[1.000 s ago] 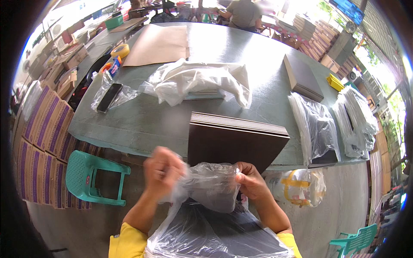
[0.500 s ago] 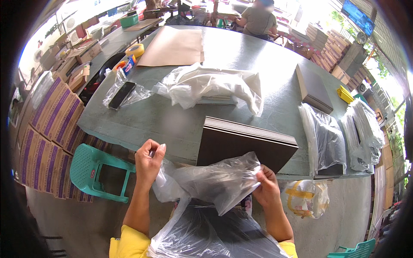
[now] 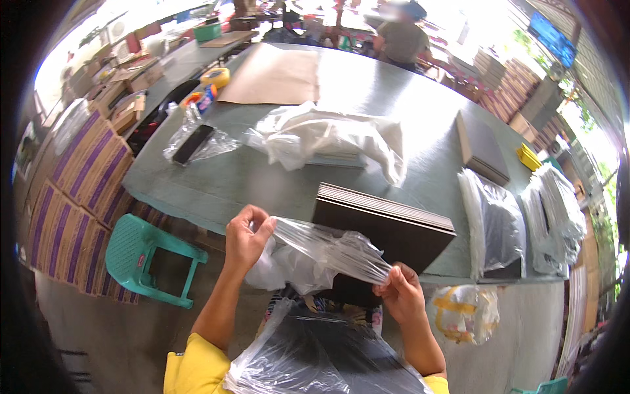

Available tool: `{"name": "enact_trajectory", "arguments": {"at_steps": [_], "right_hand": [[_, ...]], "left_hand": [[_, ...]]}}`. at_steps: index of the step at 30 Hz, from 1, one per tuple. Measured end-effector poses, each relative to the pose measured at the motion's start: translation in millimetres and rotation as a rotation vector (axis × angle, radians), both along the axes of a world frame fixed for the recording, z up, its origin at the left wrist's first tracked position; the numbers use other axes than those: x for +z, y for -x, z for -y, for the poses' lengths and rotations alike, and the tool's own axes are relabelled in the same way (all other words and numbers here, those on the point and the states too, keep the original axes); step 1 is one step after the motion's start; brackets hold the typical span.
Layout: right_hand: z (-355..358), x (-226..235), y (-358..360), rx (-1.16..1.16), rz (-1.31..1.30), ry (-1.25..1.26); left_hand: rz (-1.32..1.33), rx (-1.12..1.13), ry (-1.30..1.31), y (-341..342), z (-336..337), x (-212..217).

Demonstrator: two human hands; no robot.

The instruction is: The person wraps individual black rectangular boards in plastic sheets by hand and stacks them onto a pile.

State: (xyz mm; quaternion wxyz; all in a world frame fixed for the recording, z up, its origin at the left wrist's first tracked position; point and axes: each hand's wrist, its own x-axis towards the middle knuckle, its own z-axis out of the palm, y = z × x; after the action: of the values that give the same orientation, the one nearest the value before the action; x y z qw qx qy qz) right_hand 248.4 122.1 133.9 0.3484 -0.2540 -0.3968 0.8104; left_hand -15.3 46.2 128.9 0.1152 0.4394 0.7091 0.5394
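We pinch the clear plastic film (image 3: 331, 249) taut between the left hand (image 3: 248, 241) and right hand (image 3: 401, 294). Excessive pull could tear it or free one end.

The plastic bag (image 3: 331, 253), slack a second ago, now stretches in taut folds from the left hand (image 3: 247, 238) to the right hand (image 3: 401, 294).

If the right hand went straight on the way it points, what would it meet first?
Probably the dark layered stack, ahead and slightly left of the right hand pinching the clear plastic; the gap's depth is hard to judge.
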Motion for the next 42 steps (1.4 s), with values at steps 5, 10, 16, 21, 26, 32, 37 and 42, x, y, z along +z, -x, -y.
{"name": "enact_trajectory", "arguments": {"at_steps": [5, 10, 16, 21, 26, 32, 37, 42], "right_hand": [[15.4, 30.6, 9.6, -0.013, 0.446, -0.746], [19.6, 67.4, 14.6, -0.469, 0.185, -0.997], [-9.1, 21.6, -19.8, -0.183, 0.667, -1.269], [17.2, 16.7, -8.9, 0.226, 0.327, -0.829], [26.3, 32.9, -7.3, 0.516, 0.016, -0.356], [-4.0, 38.8, -15.5, 0.241, 0.402, -0.689], [19.2, 29.8, 6.1, 0.414, 0.589, -0.953], [18.9, 34.3, 6.2, 0.386, 0.709, -1.168]], "left_hand": [[-0.162, -0.432, -0.406, -73.6, 10.4, 47.8], [0.263, -1.027, -0.13, -123.4, 2.8, 11.5], [0.587, -1.018, -0.013, -110.5, 3.1, 24.1], [0.414, -0.832, -0.328, -101.5, -11.4, 33.2], [0.84, -1.107, -0.241, -101.2, -8.1, 38.0], [0.853, -1.201, -0.211, -86.7, -16.2, 37.3], [0.428, -1.531, -0.12, -85.2, -4.7, 45.3], [-0.772, -1.166, 0.13, -67.3, 14.6, 6.4]]}}
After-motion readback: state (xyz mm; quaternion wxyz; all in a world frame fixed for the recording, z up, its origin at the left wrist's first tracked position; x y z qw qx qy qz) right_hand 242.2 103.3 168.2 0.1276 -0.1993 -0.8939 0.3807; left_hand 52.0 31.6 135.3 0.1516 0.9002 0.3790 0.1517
